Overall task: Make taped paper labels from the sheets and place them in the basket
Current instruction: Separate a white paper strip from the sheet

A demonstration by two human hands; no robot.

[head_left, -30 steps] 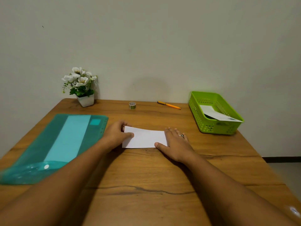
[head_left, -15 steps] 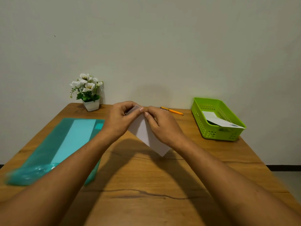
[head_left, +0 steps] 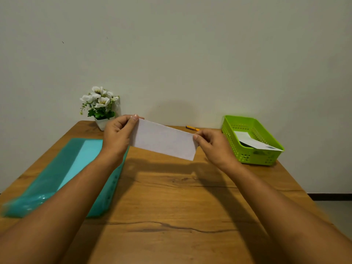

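Left hand [head_left: 116, 136] and right hand [head_left: 213, 145] have now stretched paper [head_left: 163, 142] out

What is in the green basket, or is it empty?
Not empty: a white paper piece lies in the green basket, across its rim.

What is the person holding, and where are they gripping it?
A white rectangular piece of paper: the left hand pinches its left end, the right hand its right end.
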